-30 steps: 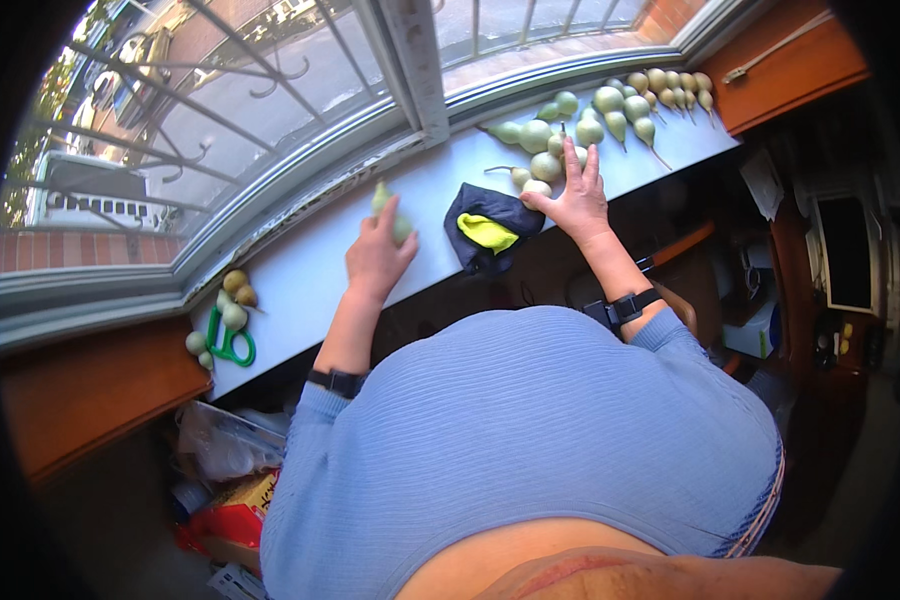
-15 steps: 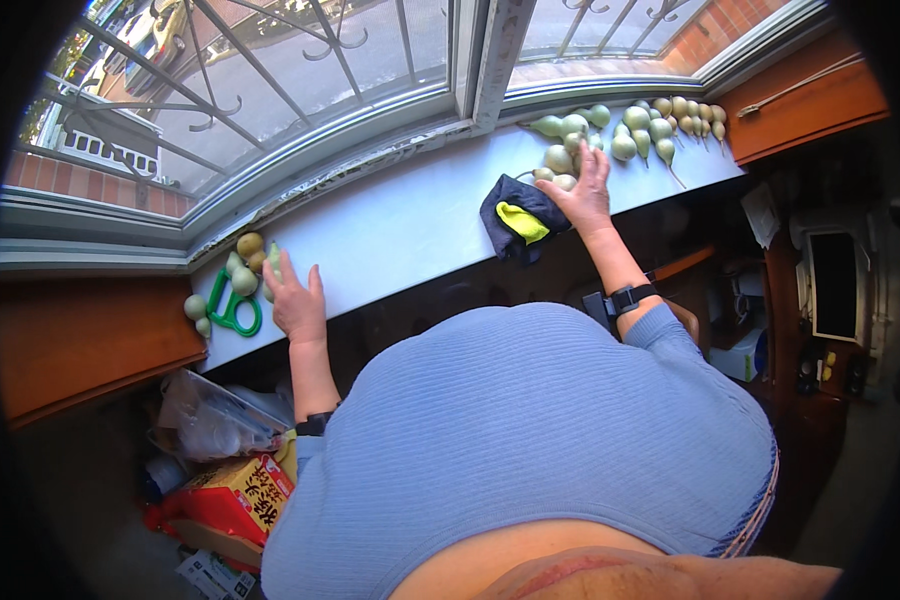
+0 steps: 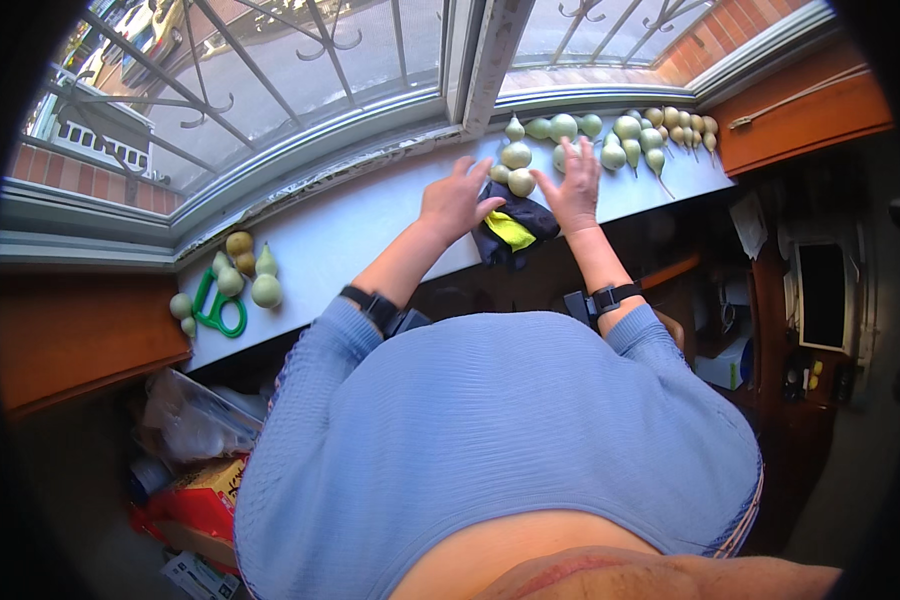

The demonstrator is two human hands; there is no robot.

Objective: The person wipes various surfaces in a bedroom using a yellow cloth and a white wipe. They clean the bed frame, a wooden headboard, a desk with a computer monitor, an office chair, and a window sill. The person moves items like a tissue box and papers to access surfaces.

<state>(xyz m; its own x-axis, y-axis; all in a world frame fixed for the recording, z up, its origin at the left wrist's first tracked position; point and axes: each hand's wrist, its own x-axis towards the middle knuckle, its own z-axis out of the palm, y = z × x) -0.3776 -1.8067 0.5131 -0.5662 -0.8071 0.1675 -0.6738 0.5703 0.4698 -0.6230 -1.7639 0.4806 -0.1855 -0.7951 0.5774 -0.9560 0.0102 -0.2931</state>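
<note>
My left hand (image 3: 458, 198) reaches in from the left with its fingers spread, empty. My right hand (image 3: 573, 190) is also open, fingers apart, and partly covers a pale green gourd (image 3: 564, 157). Between the hands, a pale gourd (image 3: 516, 155) and a second one (image 3: 521, 182) stand or lie close together; whether a fingertip touches them I cannot tell. Just below them lies a dark cloth (image 3: 543, 221) with a yellow-green patch (image 3: 510, 231), hanging over the sill's near edge. More green gourds (image 3: 563, 125) sit behind my right hand.
The white windowsill (image 3: 340, 240) runs under a barred window. At its right end are several green gourds (image 3: 627, 128) and small tan gourds (image 3: 694, 122). At the left end lie a green plastic tool with a ring handle (image 3: 233, 318) and gourds (image 3: 266, 291). Below stands a red box (image 3: 200, 508).
My left hand has left the gourds at the left end and crossed to the middle, beside the cloth. My right hand has shifted slightly, baring more of the gourds between the hands.
</note>
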